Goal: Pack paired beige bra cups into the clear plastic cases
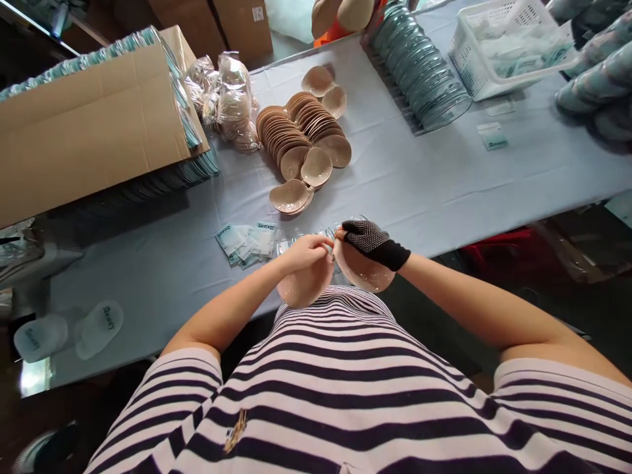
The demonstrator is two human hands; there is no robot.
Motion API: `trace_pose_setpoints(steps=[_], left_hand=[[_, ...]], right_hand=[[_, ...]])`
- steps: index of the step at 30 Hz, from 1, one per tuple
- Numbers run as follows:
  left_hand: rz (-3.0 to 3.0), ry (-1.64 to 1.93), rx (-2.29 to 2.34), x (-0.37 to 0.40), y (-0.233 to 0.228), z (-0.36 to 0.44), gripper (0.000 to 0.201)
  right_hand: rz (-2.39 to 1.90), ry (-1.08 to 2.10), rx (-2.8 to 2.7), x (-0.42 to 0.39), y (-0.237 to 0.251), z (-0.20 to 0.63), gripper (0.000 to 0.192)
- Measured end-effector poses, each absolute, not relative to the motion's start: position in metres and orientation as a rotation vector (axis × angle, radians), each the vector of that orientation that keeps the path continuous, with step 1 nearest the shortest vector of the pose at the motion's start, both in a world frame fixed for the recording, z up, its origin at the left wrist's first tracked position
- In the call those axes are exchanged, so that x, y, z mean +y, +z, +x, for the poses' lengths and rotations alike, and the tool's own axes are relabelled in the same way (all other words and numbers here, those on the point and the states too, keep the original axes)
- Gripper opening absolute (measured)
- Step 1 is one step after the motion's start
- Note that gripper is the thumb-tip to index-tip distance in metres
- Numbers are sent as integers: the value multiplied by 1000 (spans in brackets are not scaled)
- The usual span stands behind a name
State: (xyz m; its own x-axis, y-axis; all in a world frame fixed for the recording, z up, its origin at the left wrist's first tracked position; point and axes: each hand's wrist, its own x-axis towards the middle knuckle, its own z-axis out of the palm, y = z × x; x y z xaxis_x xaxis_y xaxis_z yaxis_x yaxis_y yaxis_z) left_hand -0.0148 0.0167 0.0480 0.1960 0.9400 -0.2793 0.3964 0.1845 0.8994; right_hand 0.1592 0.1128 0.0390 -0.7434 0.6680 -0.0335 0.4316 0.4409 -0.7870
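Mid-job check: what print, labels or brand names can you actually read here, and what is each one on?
"Beauty", uncertain: pale rounded cup-shaped case at the table's near left edge.
Blurred: second pale case beside it.
Too small: teal-and-white sachets near the bare left hand.
Too small: small teal-printed packet by the white plastic basket.

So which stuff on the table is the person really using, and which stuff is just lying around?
In use:
left hand holding a beige cup
gloved right hand holding a second beige cup
stack of beige cups
small printed packets

Lying about:
cardboard box
white basket
row of clear round lids
white shapes
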Motion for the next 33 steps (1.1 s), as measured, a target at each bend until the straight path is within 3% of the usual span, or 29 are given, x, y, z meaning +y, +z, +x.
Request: trace_pose_setpoints(steps=[5,12,21,28,33], left_hand=[[1300,449,1098,21,72,-24,28],[1543,340,1259,18,75,-16,37],[1454,371,1357,10,44,-17,35],[1401,388,1308,13,33,-11,31],[1413,503,1282,13,26,-7,40]], right_hand=[[-859,1140,-2598,131,61,174,20],[-473,1614,-2859,123,57,170,35],[-702,1571,-2849,102,42,166,16],[-985,1568,-2847,107,44,172,21],[-872,1407,-2909,107,42,171,16]])
